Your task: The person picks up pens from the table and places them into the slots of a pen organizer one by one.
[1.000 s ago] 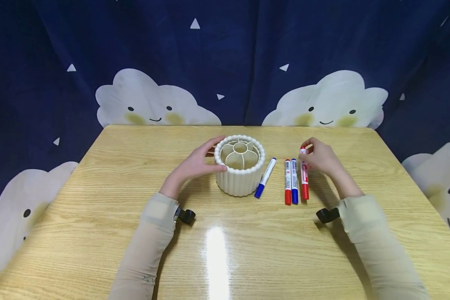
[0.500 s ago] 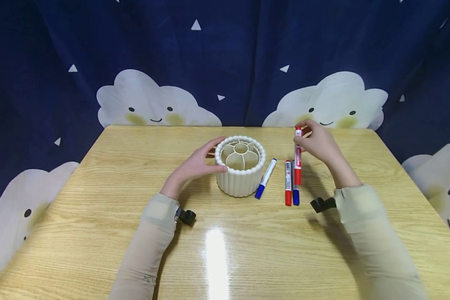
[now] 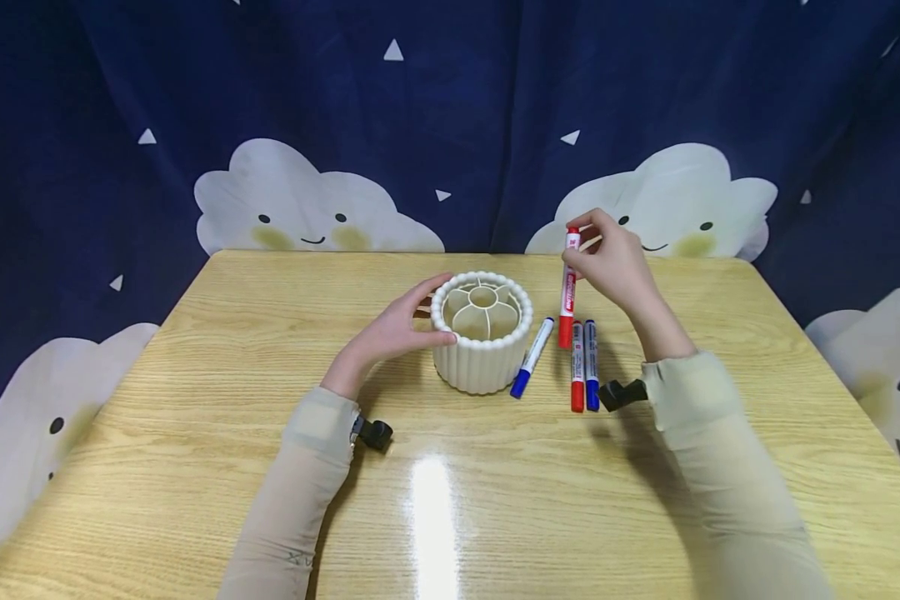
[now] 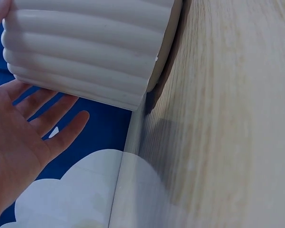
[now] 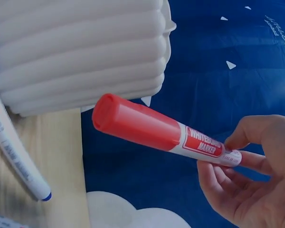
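A cream, ribbed pen holder (image 3: 480, 367) with a beaded rim and several inner compartments stands upright on the table. My left hand (image 3: 393, 327) holds it at its left side, thumb on the near rim and fingers round the back; in the left wrist view those fingers (image 4: 42, 107) are spread and fairly straight. Above the table, right of the holder, my right hand (image 3: 615, 262) pinches a red whiteboard marker (image 5: 142, 123) near its end, red cap pointing down. Below lie another red marker (image 3: 577, 367) and a blue marker (image 3: 592, 367), side by side.
Another blue marker (image 3: 532, 354) lies slanted close to the pen holder's right side. The wooden table (image 3: 532, 500) ends at the back against a dark blue curtain (image 3: 465, 100) with cloud prints. Each wrist wears a small black camera.
My right hand has lifted the red marker from the table, beside the other two, and carried it up and left towards the pen holder. My left hand has stayed in place.
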### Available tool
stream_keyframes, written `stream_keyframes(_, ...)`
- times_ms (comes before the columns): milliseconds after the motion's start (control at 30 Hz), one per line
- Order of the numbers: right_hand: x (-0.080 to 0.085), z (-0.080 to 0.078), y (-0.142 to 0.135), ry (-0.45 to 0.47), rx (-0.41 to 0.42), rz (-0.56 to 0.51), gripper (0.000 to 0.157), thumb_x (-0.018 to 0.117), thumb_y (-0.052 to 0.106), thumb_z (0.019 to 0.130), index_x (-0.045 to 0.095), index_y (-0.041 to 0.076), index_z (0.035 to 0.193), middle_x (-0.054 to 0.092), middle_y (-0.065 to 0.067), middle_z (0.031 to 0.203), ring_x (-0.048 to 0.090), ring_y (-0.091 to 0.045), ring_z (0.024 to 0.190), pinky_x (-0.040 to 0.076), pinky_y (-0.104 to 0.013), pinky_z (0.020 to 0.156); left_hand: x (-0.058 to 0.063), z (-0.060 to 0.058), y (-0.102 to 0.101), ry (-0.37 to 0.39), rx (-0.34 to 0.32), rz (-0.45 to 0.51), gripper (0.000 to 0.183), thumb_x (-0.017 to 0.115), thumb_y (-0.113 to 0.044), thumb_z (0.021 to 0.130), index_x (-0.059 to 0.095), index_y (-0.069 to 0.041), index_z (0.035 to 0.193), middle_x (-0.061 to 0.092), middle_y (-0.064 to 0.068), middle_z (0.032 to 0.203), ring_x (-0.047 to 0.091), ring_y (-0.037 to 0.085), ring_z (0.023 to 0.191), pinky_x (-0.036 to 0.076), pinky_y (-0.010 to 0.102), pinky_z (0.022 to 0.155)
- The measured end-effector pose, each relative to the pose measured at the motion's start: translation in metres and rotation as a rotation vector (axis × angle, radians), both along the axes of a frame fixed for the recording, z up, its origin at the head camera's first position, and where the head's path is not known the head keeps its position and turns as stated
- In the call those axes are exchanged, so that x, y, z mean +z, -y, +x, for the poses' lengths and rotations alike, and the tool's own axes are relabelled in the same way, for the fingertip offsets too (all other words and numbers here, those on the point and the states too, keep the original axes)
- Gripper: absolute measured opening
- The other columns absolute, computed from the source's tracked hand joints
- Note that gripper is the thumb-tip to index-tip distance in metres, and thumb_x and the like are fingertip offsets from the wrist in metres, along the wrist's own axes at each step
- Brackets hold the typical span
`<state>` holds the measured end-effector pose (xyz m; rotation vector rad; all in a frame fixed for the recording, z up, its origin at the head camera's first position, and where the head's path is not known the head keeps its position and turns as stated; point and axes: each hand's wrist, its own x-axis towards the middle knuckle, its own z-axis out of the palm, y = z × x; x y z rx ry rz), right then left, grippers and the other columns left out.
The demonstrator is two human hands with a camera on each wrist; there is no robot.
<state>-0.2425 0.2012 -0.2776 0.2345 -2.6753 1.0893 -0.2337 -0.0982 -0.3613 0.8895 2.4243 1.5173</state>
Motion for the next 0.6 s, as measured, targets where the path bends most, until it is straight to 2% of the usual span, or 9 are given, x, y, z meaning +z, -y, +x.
stream_keyframes(233, 0.009, -0.005, 0.009, -0.106, 0.003, -0.072, 0.033, 0.055, 0.012, 0.080, 0.054, 0.009, 0.113, 0.059, -0.007, 0.098, 0.056, -0.015, 0.075, 0.048, -0.016, 0.052, 0.001, 0.001, -0.001, 0.010, -0.006, 0.004, 0.086, 0.074, -0.021, 0.075, 0.024, -0.019, 0.144, 0.033, 0.004, 0.144, 0.042, 0.029, 0.119, 0.036, 0.048, 0.100)
stream_keyframes(433, 0.016, -0.007, 0.017, -0.213, -0.012, -0.128, 0.033, 0.055, 0.013, 0.079, 0.056, 0.010, 0.112, 0.060, -0.004, 0.098, 0.057, -0.009, 0.072, 0.045, -0.018, 0.054, 0.016, 0.010, -0.003, 0.024, -0.015, 0.000, 0.085, 0.073, -0.017, 0.075, 0.023, -0.009, 0.144, 0.031, 0.009, 0.145, 0.041, 0.030, 0.121, 0.035, 0.050, 0.100)
stream_keyframes(500, 0.018, -0.008, 0.020, -0.252, -0.019, -0.150, 0.033, 0.055, 0.012, 0.078, 0.057, 0.010, 0.111, 0.059, -0.003, 0.098, 0.057, -0.008, 0.072, 0.045, -0.018, 0.055, 0.013, 0.008, -0.002, 0.011, -0.019, -0.002, 0.087, 0.073, -0.022, 0.075, 0.022, -0.009, 0.144, 0.031, 0.007, 0.145, 0.041, 0.028, 0.121, 0.035, 0.050, 0.100)
stream_keyframes(600, 0.021, -0.009, 0.024, -0.308, -0.034, -0.181, 0.033, 0.055, 0.011, 0.078, 0.057, 0.009, 0.111, 0.059, -0.002, 0.097, 0.057, -0.007, 0.071, 0.044, -0.019, 0.057, 0.002, 0.001, -0.001, -0.008, -0.019, 0.005, 0.089, 0.074, -0.031, 0.074, 0.024, -0.014, 0.145, 0.032, 0.003, 0.145, 0.042, 0.025, 0.120, 0.036, 0.049, 0.099)
